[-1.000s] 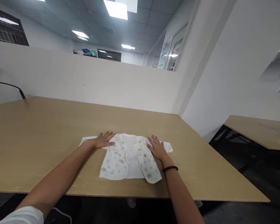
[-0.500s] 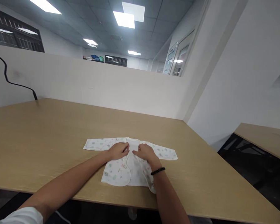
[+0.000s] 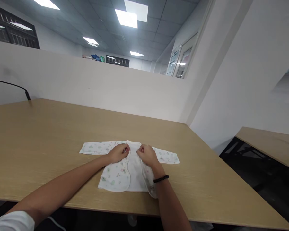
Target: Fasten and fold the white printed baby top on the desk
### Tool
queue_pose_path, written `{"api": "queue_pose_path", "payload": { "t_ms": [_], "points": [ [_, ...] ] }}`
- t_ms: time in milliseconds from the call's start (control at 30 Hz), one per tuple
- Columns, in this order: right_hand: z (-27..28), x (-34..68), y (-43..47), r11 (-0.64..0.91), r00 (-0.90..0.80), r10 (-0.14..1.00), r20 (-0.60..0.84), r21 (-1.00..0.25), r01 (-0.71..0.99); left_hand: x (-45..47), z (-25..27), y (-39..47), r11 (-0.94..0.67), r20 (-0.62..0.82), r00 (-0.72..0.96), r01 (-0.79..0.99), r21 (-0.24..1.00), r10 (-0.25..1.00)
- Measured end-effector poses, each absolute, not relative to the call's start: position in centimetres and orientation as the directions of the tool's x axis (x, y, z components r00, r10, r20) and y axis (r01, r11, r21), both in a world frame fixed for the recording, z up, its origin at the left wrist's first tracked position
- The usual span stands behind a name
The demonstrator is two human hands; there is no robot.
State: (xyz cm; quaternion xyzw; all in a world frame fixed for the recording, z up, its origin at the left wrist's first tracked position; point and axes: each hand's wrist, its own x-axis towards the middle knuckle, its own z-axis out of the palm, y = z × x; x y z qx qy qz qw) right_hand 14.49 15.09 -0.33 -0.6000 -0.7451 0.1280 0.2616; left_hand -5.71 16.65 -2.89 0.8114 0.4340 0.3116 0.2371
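Note:
A small white baby jacket with a pastel print lies spread on the table, its sleeves stretched out to both sides. Its front hangs open down the middle, showing the plain white inside. My left hand is closed on the left front edge near the neckline. Opposite it, my right hand pinches the right front edge, and that panel is partly lifted and curled below my wrist. A narrow gap separates the two hands. A black beaded bracelet circles my right wrist.
The wooden table ends at a low white partition. A black cable comes down at the far left. Another table stands to the right, beyond a gap. The front table edge runs under my forearms.
Both hands have closed more tightly on the jacket's front edges, the right thumb drawing in to the fingers. The whole view has shifted slightly, so the jacket appears a little further left.

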Motion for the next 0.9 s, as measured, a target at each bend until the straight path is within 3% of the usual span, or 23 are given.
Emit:
{"api": "queue_pose_path", "payload": {
  "t_ms": [100, 167, 333, 600, 900],
  "points": [
    [-0.7, 14.5, 15.9, 0.204, -0.063, 0.977, 0.205, -0.8, 0.564, -5.4, -2.9, 16.7, -0.457, 0.326, 0.337, 0.46, 0.761, 0.883],
    [-1.2, 14.2, 16.3, 0.162, -0.057, 0.987, 0.152, -0.915, 0.37, -5.2, -3.0, 16.7, -0.418, 0.331, 0.276, 0.376, 0.827, 0.902],
    [-2.2, 13.2, 17.0, 0.074, -0.012, 0.997, 0.073, -0.989, 0.127, -4.6, -3.6, 16.9, -0.301, 0.238, 0.288, 0.198, 0.933, 0.928],
    [-2.6, 12.6, 17.3, 0.04, 0.002, 0.999, 0.041, -0.983, 0.18, -4.5, -3.8, 17.2, -0.258, 0.19, 0.318, 0.187, 0.948, 0.929],
    [-2.5, 12.5, 16.4, 0.23, -0.078, 0.972, 0.223, -0.807, 0.545, -4.6, -3.3, 17.1, -0.248, 0.177, 0.357, 0.164, 0.955, 0.917]
  ]
}}
